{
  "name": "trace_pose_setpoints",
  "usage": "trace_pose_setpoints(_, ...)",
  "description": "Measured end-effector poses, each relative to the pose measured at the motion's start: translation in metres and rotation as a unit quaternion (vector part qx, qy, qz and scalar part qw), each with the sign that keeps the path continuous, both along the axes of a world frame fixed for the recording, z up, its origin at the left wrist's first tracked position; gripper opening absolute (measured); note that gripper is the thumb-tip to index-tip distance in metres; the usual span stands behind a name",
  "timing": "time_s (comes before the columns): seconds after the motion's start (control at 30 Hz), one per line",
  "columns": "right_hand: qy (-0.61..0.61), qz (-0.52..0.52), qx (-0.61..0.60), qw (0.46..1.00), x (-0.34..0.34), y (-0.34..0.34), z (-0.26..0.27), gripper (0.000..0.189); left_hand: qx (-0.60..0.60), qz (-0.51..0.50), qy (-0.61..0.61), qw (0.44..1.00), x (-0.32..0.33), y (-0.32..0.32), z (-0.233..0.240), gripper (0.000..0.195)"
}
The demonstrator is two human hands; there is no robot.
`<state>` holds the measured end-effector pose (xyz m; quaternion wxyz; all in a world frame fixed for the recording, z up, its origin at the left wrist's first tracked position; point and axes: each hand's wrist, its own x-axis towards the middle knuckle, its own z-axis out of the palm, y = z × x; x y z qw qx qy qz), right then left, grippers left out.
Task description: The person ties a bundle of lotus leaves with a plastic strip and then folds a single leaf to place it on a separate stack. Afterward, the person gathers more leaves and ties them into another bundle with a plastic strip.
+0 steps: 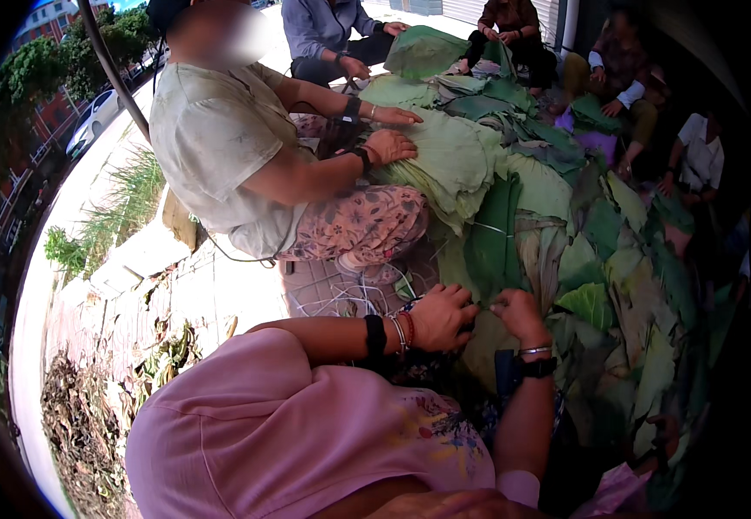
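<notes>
My left hand (443,318) has its fingers bent over the edge of a large dull-green leaf (487,340) in front of my lap. Whether those fingers grip the leaf is hidden. Beside it, my right hand (519,316) pinches at the top edge of the same leaf, thumb and forefinger together. Just beyond both hands lies a dark green folded leaf bundle (493,250) with a thin white tie across it. A broad heap of big flat leaves (641,285) spreads to the right, some fresh green, some brownish and wilted.
At the left, a co-worker (219,156) squats with both hands on a pale green leaf stack (456,152). Several other people sit around the heap's far side. White plastic ties (349,295) litter the paving. Dried leaf scraps (83,422) lie at lower left.
</notes>
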<state>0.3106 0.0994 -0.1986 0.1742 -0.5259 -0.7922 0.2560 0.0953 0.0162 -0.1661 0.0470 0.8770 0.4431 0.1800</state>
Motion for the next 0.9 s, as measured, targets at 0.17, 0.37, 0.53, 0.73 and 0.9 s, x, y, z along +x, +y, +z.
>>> trace_pose_setpoints(0.17, -0.007, -0.004, 0.009, 1.000, 0.000, -0.002, 0.006, 0.027, 0.003, 0.002, -0.003, 1.000, 0.000, 0.005, -0.003, 0.046)
trace_pose_setpoints(0.37, -0.025, -0.012, 0.013, 1.000, 0.002, -0.006, 0.013, 0.028, -0.003, 0.010, -0.001, 1.000, -0.003, 0.006, -0.006, 0.046)
trace_pose_setpoints(0.53, -0.018, -0.010, 0.016, 1.000, 0.004, -0.008, 0.012, 0.029, 0.009, 0.003, -0.010, 1.000, -0.006, 0.009, -0.010, 0.045)
trace_pose_setpoints(0.73, -0.032, -0.009, 0.021, 0.999, 0.003, -0.010, 0.018, 0.029, 0.007, 0.004, -0.016, 1.000, -0.006, 0.010, -0.008, 0.044)
trace_pose_setpoints(0.9, -0.042, -0.022, 0.016, 0.999, 0.002, -0.014, 0.027, 0.029, 0.011, 0.006, -0.012, 1.000, -0.008, 0.011, -0.005, 0.043)
